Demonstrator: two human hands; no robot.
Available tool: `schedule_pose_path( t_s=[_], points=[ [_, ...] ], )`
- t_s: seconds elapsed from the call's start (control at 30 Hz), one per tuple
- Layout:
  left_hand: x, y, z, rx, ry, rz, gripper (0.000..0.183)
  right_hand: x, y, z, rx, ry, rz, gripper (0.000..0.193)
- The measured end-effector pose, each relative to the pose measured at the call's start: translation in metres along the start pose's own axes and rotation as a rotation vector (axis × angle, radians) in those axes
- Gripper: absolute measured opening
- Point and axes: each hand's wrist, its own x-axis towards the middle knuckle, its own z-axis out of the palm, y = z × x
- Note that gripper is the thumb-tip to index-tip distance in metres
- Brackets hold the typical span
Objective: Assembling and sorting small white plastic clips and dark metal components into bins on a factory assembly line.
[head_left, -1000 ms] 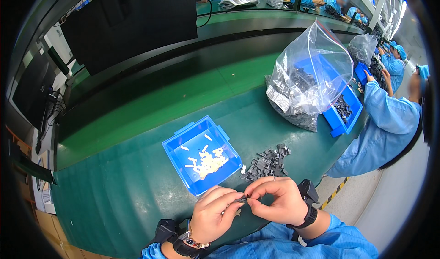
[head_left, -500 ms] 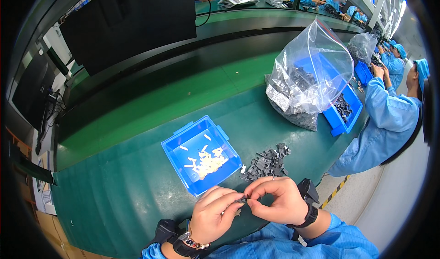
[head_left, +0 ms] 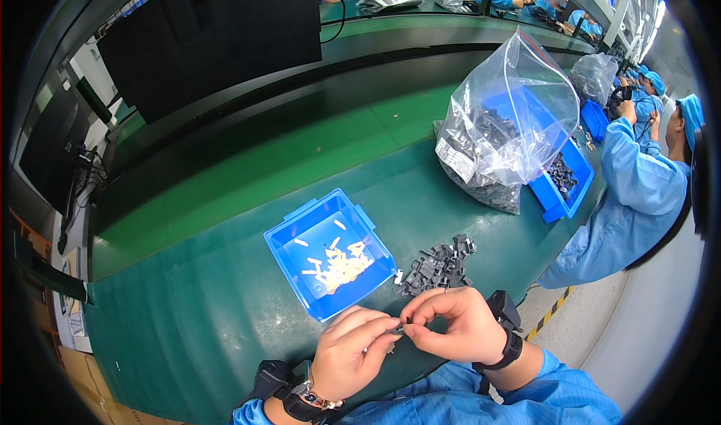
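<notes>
Head view: we saw two bare hands close together at the lower centre of the frame, fingertips nearly meeting. Left hand (head_left: 349, 353) and right hand (head_left: 460, 329) both pinched one small dark part (head_left: 398, 329), mostly hidden by the fingers, just above the table's near edge. We found a blue tray (head_left: 319, 226) of cream pieces (head_left: 344, 271) right beyond the left hand, its lowest corner close to the knuckles, and a loose pile of dark parts (head_left: 438, 267) just beyond the right. Left of the tray, the green tabletop (head_left: 188, 297) spread wide, giving the left hand room sideways. Rightward was tighter: the table's edge ran near the right wrist, with striped floor tape (head_left: 548, 316) below. Farther off, upper right, a clear bag (head_left: 481, 166) leaned against a blue bin (head_left: 554, 210).
</notes>
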Motion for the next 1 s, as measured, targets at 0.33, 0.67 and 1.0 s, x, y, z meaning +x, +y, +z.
schedule_pose_path(
  t_s=[0.33, 0.67, 1.0],
  points=[
    [-0.002, -0.001, 0.000, -0.071, -0.003, -0.026, 0.021, 0.002, 0.013, -0.006, 0.286, -0.136, 0.198, 0.007],
    [0.001, -0.004, 0.005, -0.241, 0.010, -0.059, 0.021, 0.002, 0.017, -0.014, 0.589, -0.207, 0.291, 0.007],
    [-0.004, 0.023, -0.003, -0.043, 0.104, -0.061, 0.016, -0.004, 0.065, 0.009, 0.467, -0.217, 0.187, 0.017]
  ],
)
